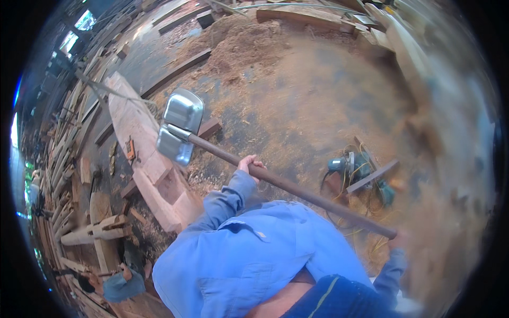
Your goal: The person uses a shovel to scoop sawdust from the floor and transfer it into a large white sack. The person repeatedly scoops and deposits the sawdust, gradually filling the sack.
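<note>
A long brown wooden pole (302,193) runs slantwise across my front, from upper left to lower right. At its upper left end sits a shiny metal head (183,111) made of two rounded, square-cornered parts; I cannot tell what kind of tool it is. My left hand (251,167) is closed around the pole partway along. Near the pole's lower right end, my right hand (398,241) is closed on it, somewhat blurred. The metal head hangs above and beside a large carved timber beam (135,119) with a notch cut in it.
Green power tools (361,165) with yellow cords lie on the floor at right. Sawdust (246,50) is heaped at the far side. An orange tool (130,150) rests on the beam. Stacked timber lines the left. At lower left is another person's sleeve (123,289). The right side is blurred.
</note>
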Demonstrator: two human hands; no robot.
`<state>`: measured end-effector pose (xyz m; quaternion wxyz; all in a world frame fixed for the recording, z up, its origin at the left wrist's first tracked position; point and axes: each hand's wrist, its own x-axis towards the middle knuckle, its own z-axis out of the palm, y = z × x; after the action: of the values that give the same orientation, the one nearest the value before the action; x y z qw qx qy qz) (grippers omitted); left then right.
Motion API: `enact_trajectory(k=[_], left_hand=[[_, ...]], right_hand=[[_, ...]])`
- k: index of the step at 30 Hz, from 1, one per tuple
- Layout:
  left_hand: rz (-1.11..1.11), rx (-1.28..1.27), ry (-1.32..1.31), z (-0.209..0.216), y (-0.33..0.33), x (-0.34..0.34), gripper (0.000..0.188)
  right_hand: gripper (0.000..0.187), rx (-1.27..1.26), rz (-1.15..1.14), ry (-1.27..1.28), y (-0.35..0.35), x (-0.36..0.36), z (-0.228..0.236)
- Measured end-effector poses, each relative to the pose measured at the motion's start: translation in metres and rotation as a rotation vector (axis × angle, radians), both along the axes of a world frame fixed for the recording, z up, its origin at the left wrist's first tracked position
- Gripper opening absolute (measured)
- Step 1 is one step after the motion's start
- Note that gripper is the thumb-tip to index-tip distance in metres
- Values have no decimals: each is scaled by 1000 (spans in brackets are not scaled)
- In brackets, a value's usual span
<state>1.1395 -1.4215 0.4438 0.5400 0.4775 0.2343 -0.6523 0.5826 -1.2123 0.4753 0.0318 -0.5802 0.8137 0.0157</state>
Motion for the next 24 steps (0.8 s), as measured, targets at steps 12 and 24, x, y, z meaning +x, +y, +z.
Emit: enact_trajectory(k=[12, 24], left_hand=[[-395, -41, 222, -51, -253, -55, 25], [-942, -39, 340, -185, -390, -183, 12]], right_hand=[[22, -1035, 325, 1355, -190, 202, 239], [25, -230, 317, 707, -390, 278, 199]])
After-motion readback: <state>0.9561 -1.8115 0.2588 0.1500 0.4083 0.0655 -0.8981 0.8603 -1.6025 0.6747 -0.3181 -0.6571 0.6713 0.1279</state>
